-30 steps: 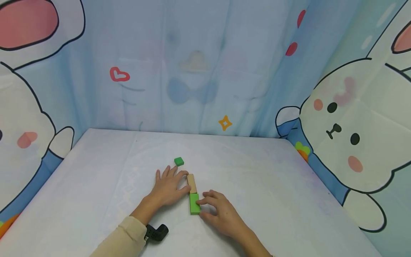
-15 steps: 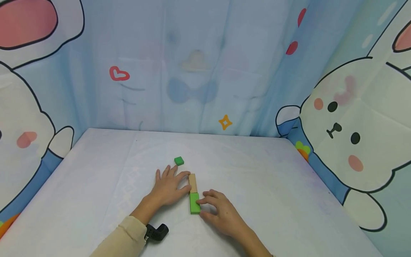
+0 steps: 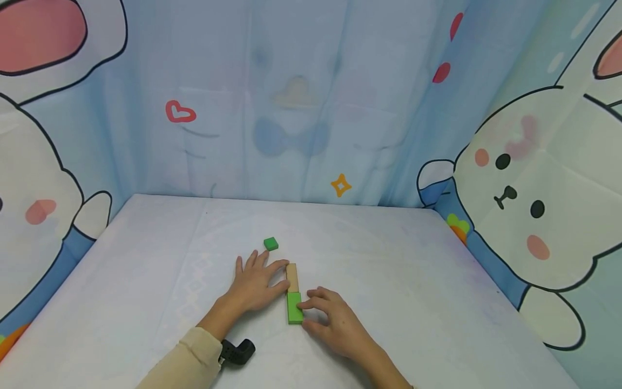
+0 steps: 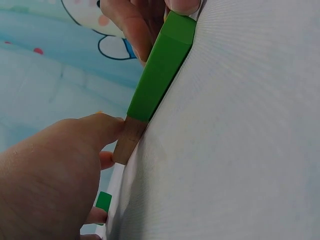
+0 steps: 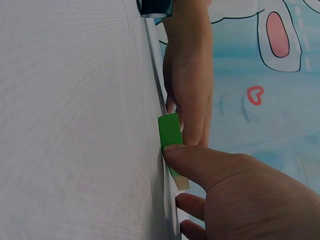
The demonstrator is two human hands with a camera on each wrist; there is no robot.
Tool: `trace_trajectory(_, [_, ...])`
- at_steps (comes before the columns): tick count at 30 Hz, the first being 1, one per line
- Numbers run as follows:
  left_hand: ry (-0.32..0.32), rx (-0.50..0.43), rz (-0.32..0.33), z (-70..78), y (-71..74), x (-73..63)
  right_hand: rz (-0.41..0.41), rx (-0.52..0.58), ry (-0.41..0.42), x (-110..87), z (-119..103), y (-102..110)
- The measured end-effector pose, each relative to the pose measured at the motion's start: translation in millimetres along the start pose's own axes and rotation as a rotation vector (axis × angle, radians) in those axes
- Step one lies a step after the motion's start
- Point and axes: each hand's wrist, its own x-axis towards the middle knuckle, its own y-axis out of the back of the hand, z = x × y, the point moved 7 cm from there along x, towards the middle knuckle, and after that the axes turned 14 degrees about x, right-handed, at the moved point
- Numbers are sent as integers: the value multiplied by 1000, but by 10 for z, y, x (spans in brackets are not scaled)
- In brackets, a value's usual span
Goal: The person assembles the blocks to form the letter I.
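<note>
A plain wooden block (image 3: 292, 277) and a bright green block (image 3: 294, 308) lie end to end on the white table, forming one nearly straight strip. My left hand (image 3: 255, 286) touches the wooden block's left side with thumb and index finger, its other fingers spread. On the opposite side my right hand (image 3: 332, 322) has its index finger and thumb against the green block (image 5: 171, 131). The left wrist view shows the left thumb close to the seam between the green block (image 4: 162, 70) and the wooden block (image 4: 129, 141).
A small darker green block (image 3: 271, 243) lies beyond the left fingertips. A black wrist camera (image 3: 238, 352) juts from the left wrist beside a beige sleeve (image 3: 187, 359). Behind the white table (image 3: 413, 259) hangs a blue curtain (image 3: 291, 178) with cartoon rabbits.
The wooden block's far end has shifted slightly right, with the left index finger following, so it lines up more closely with the green block. The right hand has barely moved.
</note>
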Motion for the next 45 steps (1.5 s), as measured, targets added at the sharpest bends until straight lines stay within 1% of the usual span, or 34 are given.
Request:
trace_trajectory(15, [-6,-7,-12,-8,-2,14,-10,0,-28,19,-7,1])
trace_trajectory(27, [13,-11,-61,12,-8,-6,-1,-27,-25,14,-9,7])
trace_trajectory(32, [18,-8,-75,18,-7,-9,48,-27,-27,33,-30,19])
trace_trajectory(38, [7,-17,-71,25,3,-9,127,-14,21,88,-78,26])
trace_trajectory(41, [9,-17,-74,22,5,-11,146,26,20,116,-78,22])
trace_trajectory(45, [13,-22,-76,13,2,-8,153,87,-6,155,-66,19])
